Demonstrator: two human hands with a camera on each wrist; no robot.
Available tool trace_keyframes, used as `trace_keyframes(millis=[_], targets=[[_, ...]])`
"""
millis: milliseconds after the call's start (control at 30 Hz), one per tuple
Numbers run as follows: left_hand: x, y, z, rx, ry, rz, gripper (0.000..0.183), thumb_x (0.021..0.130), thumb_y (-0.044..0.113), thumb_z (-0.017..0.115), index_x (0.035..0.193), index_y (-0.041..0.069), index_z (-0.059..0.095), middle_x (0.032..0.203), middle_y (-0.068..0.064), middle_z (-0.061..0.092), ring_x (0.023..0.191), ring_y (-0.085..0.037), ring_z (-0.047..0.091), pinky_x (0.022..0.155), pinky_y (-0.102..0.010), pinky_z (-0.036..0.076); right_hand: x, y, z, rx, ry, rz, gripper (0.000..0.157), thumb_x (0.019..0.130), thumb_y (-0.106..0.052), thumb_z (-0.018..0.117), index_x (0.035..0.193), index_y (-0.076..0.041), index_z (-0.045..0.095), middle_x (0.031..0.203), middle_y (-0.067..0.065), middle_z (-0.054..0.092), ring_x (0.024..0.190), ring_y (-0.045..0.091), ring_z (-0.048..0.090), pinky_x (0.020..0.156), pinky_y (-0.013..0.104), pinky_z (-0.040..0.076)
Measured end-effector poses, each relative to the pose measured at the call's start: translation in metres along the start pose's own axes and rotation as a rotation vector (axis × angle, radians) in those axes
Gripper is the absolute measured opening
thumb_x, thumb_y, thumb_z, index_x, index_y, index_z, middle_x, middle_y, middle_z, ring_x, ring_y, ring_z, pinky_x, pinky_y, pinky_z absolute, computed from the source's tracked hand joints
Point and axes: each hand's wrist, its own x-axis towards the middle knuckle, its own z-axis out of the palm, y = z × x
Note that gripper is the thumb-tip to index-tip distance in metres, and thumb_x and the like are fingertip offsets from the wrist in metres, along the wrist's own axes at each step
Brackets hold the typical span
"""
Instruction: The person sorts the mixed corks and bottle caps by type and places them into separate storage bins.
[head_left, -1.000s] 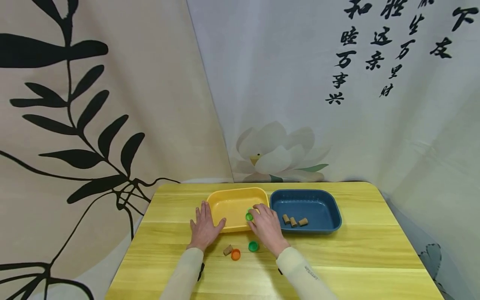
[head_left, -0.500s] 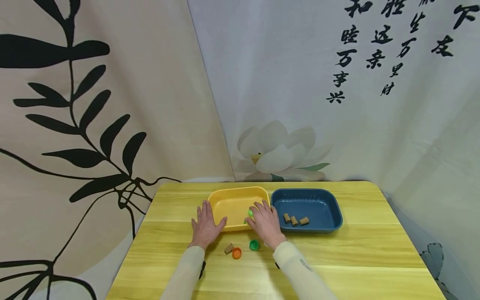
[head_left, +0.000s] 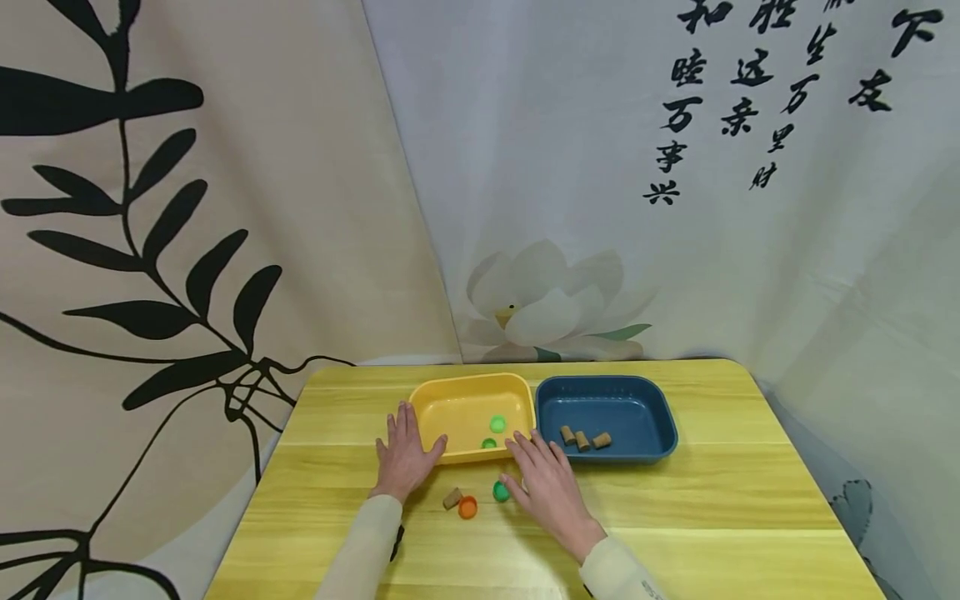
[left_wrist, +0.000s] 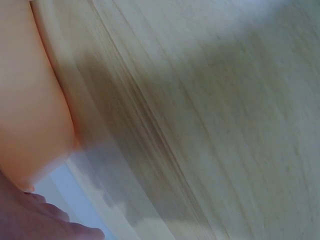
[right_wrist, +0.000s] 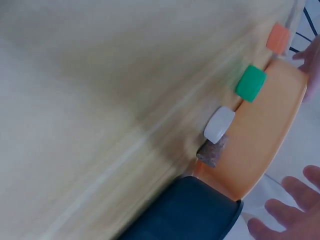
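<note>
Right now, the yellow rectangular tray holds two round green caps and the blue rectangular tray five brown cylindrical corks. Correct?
Wrong count: the blue rectangular tray holds three brown cylindrical corks, not five, as the head view shows. Yellow rectangular tray with two round green caps: right.

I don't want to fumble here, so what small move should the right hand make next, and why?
I'd probably have the right hand pinch the green cap on the table: it lies right by that hand, outside the yellow tray, which holds two other green caps, while the blue tray holds three corks.
</note>
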Motion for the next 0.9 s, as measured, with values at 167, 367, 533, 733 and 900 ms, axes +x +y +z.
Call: trace_keyframes(millis=[167, 367, 533, 733, 900], targets=[[0.000, 0.001, -0.002, -0.009, 0.004, 0.001, 0.101, 0.090, 0.066, 0.047, 0.154, 0.000, 0.006, 0.161, -0.016, 0.003, 0.144, -0.042, 0.006, 0.101, -0.075, 0.014, -0.013, -0.003, -0.002, 0.022, 0.027, -0.062, 0.057, 0.093, -0.046, 0.061, 0.141, -0.016, 0.052, 0.143, 0.006, 0.050, 0.134, 0.032, 0.040, 0.104, 0.057, 0.033], [0.001, 0.000, -0.004, -0.013, -0.001, -0.002, 0.103, 0.089, 0.071, 0.043, 0.154, 0.001, 0.005, 0.161, -0.016, 0.003, 0.145, -0.041, 0.004, 0.102, -0.074, 0.013, -0.024, -0.005, 0.001, -0.015, 0.020, -0.143, 0.058, 0.093, -0.051, 0.057, 0.138, -0.015, 0.054, 0.139, 0.007, 0.053, 0.130, 0.033, 0.045, 0.101, 0.058, 0.036], [0.001, -0.001, -0.004, -0.017, -0.009, -0.001, 0.104, 0.089, 0.072, 0.041, 0.154, 0.001, 0.004, 0.161, -0.015, 0.002, 0.145, -0.041, 0.005, 0.102, -0.075, 0.012, -0.029, -0.010, 0.006, -0.025, -0.061, -0.155, 0.060, 0.093, -0.055, 0.055, 0.139, -0.016, 0.053, 0.141, 0.007, 0.051, 0.132, 0.034, 0.042, 0.103, 0.060, 0.033], [0.001, -0.002, -0.002, -0.023, -0.009, -0.002, 0.103, 0.089, 0.071, 0.042, 0.154, 0.001, 0.004, 0.161, -0.014, 0.000, 0.144, -0.042, 0.005, 0.101, -0.075, 0.012, -0.029, -0.014, 0.012, -0.052, -0.178, -0.102, 0.068, 0.090, -0.062, 0.053, 0.142, -0.019, 0.050, 0.143, 0.007, 0.049, 0.136, 0.036, 0.036, 0.105, 0.063, 0.027], [0.000, -0.002, 0.000, -0.023, 0.005, -0.002, 0.103, 0.089, 0.072, 0.042, 0.154, 0.001, 0.005, 0.161, -0.014, 0.001, 0.144, -0.041, 0.007, 0.102, -0.075, 0.013, -0.027, -0.016, 0.020, -0.079, -0.247, -0.050, 0.072, 0.090, -0.067, 0.048, 0.144, -0.019, 0.048, 0.144, 0.007, 0.048, 0.137, 0.037, 0.033, 0.105, 0.064, 0.027]])
